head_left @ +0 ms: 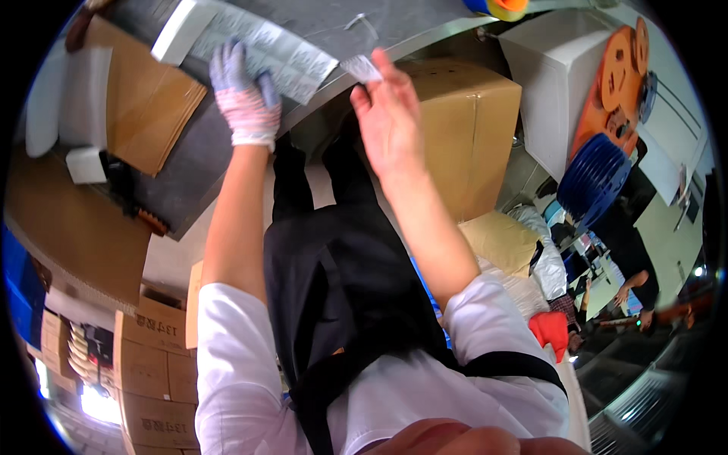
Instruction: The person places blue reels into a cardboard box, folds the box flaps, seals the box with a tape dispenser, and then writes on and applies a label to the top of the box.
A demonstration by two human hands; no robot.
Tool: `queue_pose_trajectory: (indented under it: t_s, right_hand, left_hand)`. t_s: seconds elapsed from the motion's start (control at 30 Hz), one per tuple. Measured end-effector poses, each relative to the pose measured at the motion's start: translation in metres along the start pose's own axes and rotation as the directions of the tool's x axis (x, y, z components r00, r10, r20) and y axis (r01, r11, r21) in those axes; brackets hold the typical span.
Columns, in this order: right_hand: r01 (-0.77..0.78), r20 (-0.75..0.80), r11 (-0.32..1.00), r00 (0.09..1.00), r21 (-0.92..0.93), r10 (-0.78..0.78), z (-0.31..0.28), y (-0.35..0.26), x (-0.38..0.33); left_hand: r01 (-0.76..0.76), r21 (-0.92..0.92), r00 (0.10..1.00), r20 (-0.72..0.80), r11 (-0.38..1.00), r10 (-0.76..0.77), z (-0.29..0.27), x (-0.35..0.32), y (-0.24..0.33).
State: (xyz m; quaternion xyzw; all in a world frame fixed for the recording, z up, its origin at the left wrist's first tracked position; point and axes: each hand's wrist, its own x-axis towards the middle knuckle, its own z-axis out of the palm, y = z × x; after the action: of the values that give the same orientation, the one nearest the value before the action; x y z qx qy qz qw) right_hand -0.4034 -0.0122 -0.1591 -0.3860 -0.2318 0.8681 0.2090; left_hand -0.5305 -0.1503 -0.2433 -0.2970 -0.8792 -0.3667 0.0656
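Observation:
On the grey work table (303,19) lies a sheet of printed labels (277,57), with a white block-shaped piece (180,38) at its left end. My left hand (246,98), in a white glove with pinkish stripes and greyish fingertips, rests flat on the sheet with its fingers stretched. Just off the sheet's right end, my bare right hand (390,121) has a small white printed label (361,68) at its fingertips, over the table edge. A thin white strip (364,26) lies farther back on the table.
Flat brown cardboard (148,98) lies left of the sheet. A large closed carton (474,136) stands beyond the table edge at right, near a white box (557,68) and a blue spool (595,182). Stacked cartons (155,371) stand lower left. Another person (626,258) is at far right.

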Motion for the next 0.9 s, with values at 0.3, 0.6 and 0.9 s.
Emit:
queue_pose_trajectory:
  t_s: [0.3, 0.6, 0.9]
  right_hand:
    - [-0.197, -0.042, 0.820, 0.965, 0.538, 0.260, -0.049, 0.002, -0.092]
    - [-0.054, -0.117, 0.780, 0.980, 0.623, 0.161, -0.080, -0.044, -0.092]
    - [0.034, -0.379, 0.999, 0.924, -0.016, -0.038, -0.163, -0.112, -0.070]
  left_hand:
    - [0.494, -0.486, 0.799, 0.581, 0.721, -0.156, -0.042, -0.059, 0.137]
    - [0.883, -0.467, 0.441, 0.792, 0.046, -0.422, 0.008, -0.051, 0.227]
    - [0.870, -0.425, 0.474, 0.861, 0.249, -0.185, 0.093, -0.015, 0.252]
